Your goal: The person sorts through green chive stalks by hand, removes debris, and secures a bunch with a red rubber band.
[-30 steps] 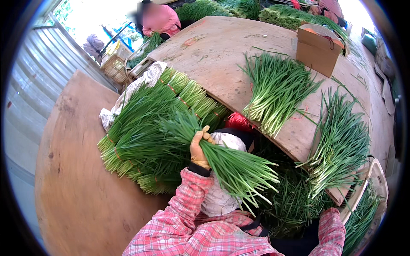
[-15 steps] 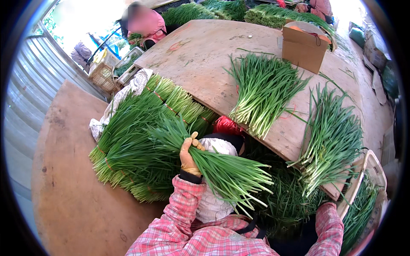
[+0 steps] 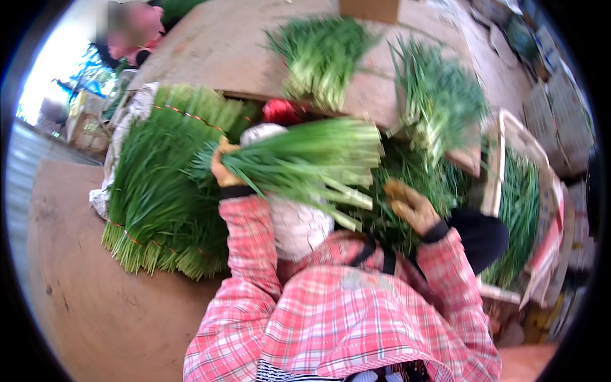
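My left hand (image 3: 224,164) is closed round a thick bunch of green chives (image 3: 299,153). The leaves point left and the pale stem ends fan out to the right, blurred by motion. My right hand (image 3: 412,207) holds nothing, its gloved fingers stretched out toward the bunch and a little apart from the stem ends. Below that hand lie loose dark green leaves (image 3: 439,181). Left of the held bunch are stacked chive bundles (image 3: 165,172) tied with reddish bands. A white wrapped thing (image 3: 296,223) rests behind the held bunch, partly hidden by it.
Two loose piles of chives, one left (image 3: 328,60) and one right (image 3: 439,95), lie on the wooden table (image 3: 235,48) ahead. A crate (image 3: 496,165) holding greens stands at the right. A cardboard box (image 3: 369,9) sits at the far edge. Another person (image 3: 137,32) is at the far left.
My right hand has come up from the lower right, where it was hidden, toward the stem ends. The held bunch has swung to a more level position. The whole view has shifted.
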A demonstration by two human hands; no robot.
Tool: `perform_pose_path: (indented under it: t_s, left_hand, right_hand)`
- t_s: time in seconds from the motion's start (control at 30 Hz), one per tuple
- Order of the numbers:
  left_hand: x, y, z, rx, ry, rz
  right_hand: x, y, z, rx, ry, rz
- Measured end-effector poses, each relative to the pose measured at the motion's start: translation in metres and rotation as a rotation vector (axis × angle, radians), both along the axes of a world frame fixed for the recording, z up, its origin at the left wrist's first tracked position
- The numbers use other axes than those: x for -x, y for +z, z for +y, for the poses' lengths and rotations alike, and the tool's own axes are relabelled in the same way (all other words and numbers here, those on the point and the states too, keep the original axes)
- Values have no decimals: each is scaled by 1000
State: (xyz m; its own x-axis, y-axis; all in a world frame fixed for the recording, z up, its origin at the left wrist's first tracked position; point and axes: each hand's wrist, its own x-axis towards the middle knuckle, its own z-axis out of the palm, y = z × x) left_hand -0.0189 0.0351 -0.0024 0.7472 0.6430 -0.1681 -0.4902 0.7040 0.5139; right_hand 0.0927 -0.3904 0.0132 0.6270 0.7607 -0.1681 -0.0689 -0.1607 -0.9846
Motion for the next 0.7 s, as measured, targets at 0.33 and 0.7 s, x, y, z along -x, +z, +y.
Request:
perform_pose_path:
  t_s: [0.33, 0.7]
  left_hand:
    - [7, -29, 19, 87, 67, -23]
    - [4, -43, 30, -49, 42, 50]
  right_hand:
    - [11, 4, 10, 331, -340, 66]
    - [-11, -50, 121, -91, -138, 465]
